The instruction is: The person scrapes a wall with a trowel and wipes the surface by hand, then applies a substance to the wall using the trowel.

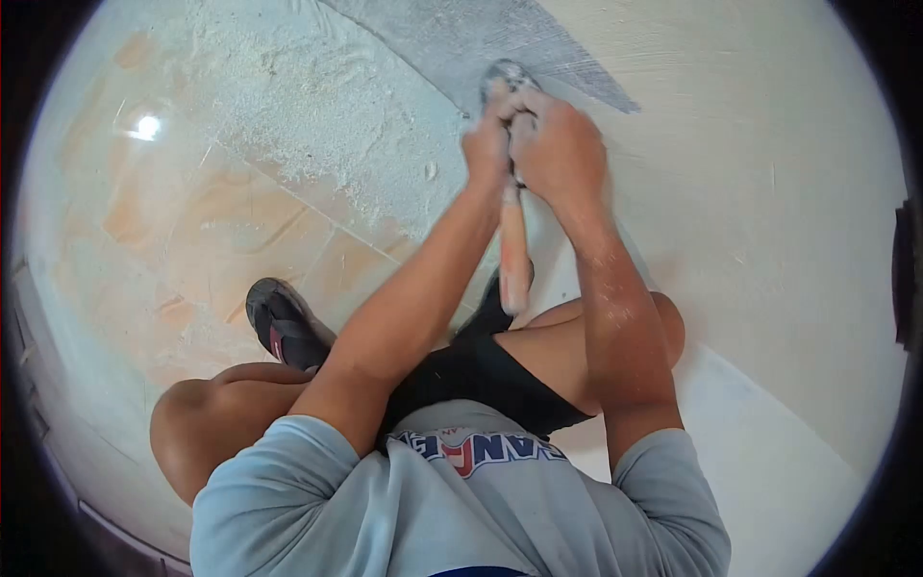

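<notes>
Both of my hands are closed around a wooden-handled tool [514,252], close to the grey bare strip of the wall. Its pale wooden handle hangs down toward my knees, and a rounded grey end [507,72] shows above my fingers. My left hand [486,146] grips the upper part from the left side. Against it, my right hand [561,144] wraps the same part from the right. White dust coats the fingers, and they hide the tool's middle. Beyond the hands lies a rough grey patch [481,38], bordered on the right by smooth cream surface [750,144].
White flakes and powder [317,106] cover much of the orange-and-cream tiled floor [240,216] at left. My dark shoe [284,322] stands on the tiles, with the other partly behind the handle. A dark object [904,277] shows at the far right edge.
</notes>
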Tool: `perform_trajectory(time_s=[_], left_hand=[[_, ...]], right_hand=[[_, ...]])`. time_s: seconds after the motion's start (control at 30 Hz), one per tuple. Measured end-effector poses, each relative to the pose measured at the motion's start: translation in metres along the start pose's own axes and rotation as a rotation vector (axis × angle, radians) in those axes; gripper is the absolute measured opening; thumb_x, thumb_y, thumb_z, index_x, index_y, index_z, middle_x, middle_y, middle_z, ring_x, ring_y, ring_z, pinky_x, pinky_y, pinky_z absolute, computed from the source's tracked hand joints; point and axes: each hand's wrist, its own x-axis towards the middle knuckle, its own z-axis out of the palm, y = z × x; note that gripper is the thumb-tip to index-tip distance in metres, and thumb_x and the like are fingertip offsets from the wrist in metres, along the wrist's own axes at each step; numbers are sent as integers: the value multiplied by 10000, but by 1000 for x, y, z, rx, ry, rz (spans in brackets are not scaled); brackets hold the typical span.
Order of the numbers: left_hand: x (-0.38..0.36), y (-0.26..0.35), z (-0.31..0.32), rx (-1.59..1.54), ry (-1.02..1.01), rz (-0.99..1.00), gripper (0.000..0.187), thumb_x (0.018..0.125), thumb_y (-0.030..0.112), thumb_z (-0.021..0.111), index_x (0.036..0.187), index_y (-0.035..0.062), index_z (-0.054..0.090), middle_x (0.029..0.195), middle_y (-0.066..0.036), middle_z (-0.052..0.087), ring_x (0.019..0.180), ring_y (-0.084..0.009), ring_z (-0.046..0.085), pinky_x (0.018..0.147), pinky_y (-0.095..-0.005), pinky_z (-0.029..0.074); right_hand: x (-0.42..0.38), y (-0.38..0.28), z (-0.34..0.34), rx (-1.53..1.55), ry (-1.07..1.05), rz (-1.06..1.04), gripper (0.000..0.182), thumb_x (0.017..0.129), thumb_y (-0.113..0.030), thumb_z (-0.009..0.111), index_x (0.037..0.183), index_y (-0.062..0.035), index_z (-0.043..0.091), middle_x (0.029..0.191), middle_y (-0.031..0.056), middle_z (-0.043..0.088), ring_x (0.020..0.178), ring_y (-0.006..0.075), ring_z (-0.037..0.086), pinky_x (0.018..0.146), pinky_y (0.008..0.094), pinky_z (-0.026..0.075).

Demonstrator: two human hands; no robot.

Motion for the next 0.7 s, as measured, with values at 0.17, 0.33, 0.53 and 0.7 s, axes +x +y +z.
perform_trajectory(time_s=[0.17,0.33,0.53,0.7], left_hand=[[-30,17,15,119,126,17,493,921,472,783,844,-10,709,836,-53,673,734,-136,620,642,-325,503],[-17,10,9,66,67,20,462,943,464,756,871,9,724,834,-56,682,745,-134,637,636,-323,499],[11,-11,-5,49,-19,-29,407,1006,502,667,970,99,713,851,-10,659,774,-120,638,668,-311,523],[7,5,-2,-44,-35,-51,389,1014,529,637,972,149,708,856,-30,662,755,-137,642,631,-319,521]], right_hand=[[-5,11,2,70,24,-18,241,936,-208,528,981,-207,765,956,142,754,913,427,701,793,540,550],[-1,2,0,-10,1,24,231,929,-214,537,995,-213,758,949,148,756,919,424,707,789,547,552],[-5,-7,-7,-69,-17,-15,222,936,-196,552,1011,-187,761,962,149,750,908,421,700,799,509,545],[5,-10,5,-132,-12,-1,230,935,-211,544,997,-211,765,949,156,756,912,423,709,788,528,548]])
